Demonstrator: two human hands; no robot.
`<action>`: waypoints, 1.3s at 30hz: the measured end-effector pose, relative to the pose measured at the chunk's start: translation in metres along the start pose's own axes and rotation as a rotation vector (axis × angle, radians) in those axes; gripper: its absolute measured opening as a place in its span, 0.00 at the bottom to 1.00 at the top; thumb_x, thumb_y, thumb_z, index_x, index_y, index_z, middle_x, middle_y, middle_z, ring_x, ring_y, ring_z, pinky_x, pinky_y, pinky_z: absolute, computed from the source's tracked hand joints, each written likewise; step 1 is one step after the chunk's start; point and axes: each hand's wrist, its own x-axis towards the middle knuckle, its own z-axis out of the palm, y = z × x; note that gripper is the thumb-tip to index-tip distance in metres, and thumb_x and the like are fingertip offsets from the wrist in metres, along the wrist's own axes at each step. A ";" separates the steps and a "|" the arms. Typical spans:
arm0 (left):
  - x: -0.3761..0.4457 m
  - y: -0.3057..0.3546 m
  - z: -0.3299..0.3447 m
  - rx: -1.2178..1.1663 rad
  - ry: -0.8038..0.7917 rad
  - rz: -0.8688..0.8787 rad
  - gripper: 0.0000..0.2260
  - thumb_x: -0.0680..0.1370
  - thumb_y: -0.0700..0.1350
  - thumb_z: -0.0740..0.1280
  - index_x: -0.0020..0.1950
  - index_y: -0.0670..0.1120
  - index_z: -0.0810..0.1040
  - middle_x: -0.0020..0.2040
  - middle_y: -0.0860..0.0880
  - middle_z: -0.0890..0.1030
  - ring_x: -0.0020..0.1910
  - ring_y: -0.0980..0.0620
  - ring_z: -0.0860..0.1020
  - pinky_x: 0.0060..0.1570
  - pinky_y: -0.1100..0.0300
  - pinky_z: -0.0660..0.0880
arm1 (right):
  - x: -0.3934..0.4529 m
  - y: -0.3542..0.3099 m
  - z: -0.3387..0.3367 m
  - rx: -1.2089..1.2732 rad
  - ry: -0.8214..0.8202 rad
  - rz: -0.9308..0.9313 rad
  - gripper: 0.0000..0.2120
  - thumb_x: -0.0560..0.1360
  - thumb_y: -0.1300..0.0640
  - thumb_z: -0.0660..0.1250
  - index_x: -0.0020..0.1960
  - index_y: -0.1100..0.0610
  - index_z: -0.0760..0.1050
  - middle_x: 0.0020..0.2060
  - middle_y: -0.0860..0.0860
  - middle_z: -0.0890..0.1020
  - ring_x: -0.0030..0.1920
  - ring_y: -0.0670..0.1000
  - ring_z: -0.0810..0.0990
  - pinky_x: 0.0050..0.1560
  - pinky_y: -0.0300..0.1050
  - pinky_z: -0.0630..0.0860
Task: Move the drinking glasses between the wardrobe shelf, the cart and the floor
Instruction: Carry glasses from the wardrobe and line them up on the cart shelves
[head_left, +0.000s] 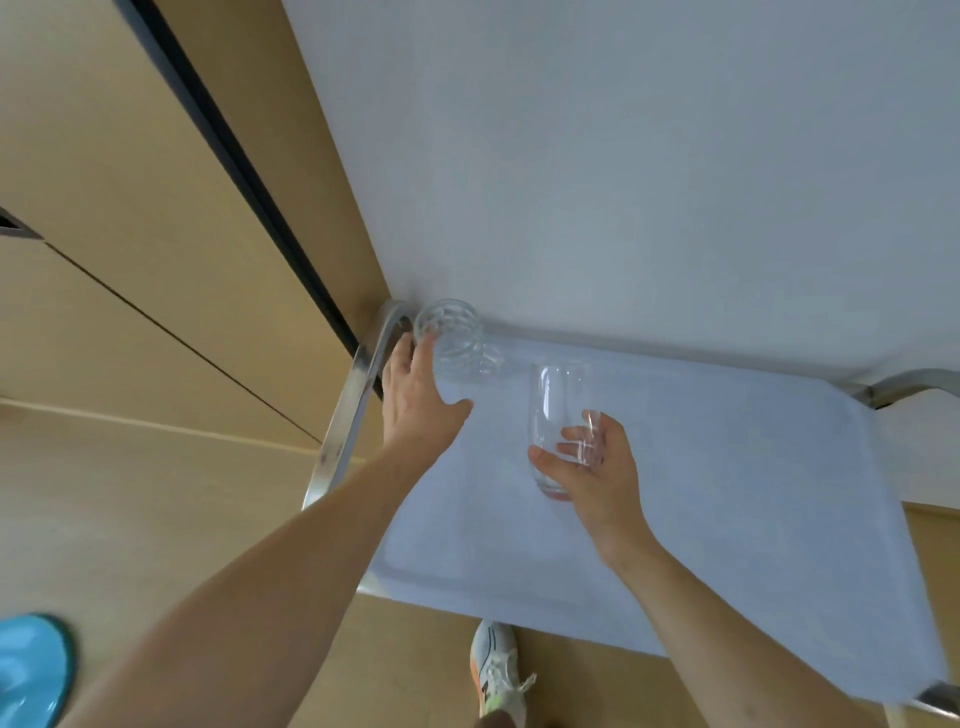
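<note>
Pale blue-grey cart tabletop with chrome tube rails stands against a white wall, tan floor below. Left hand wraps fingers and thumb round a clear patterned drinking glass at the far left corner, beside the rail. Right hand cups a clear smooth tall glass low on its body, probably for a steady base. Whether either glass rests on the tabletop, cannot tell.

The left hand's fingers were hidden behind the patterned glass. The blue object and cart's right rail were cut off by the edges; the sneaker was partly under the cart.
</note>
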 end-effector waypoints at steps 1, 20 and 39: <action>-0.011 0.000 -0.001 0.029 0.006 0.019 0.43 0.73 0.47 0.77 0.80 0.60 0.56 0.83 0.50 0.52 0.81 0.46 0.52 0.76 0.46 0.59 | -0.007 0.000 -0.004 0.001 -0.013 -0.011 0.41 0.52 0.41 0.82 0.63 0.42 0.71 0.55 0.46 0.80 0.55 0.47 0.82 0.55 0.63 0.81; -0.236 -0.076 0.029 0.242 -0.090 0.083 0.35 0.76 0.57 0.71 0.80 0.55 0.61 0.82 0.46 0.56 0.81 0.43 0.52 0.78 0.42 0.55 | -0.156 0.091 -0.048 -0.066 -0.170 -0.003 0.38 0.60 0.47 0.83 0.64 0.42 0.67 0.58 0.45 0.78 0.58 0.45 0.79 0.59 0.51 0.80; -0.268 -0.255 0.130 0.129 -0.131 0.135 0.27 0.78 0.49 0.71 0.75 0.46 0.70 0.76 0.43 0.68 0.77 0.42 0.62 0.75 0.47 0.63 | -0.176 0.257 0.019 -0.223 -0.275 0.004 0.37 0.65 0.57 0.84 0.68 0.48 0.67 0.59 0.49 0.78 0.60 0.49 0.80 0.56 0.46 0.80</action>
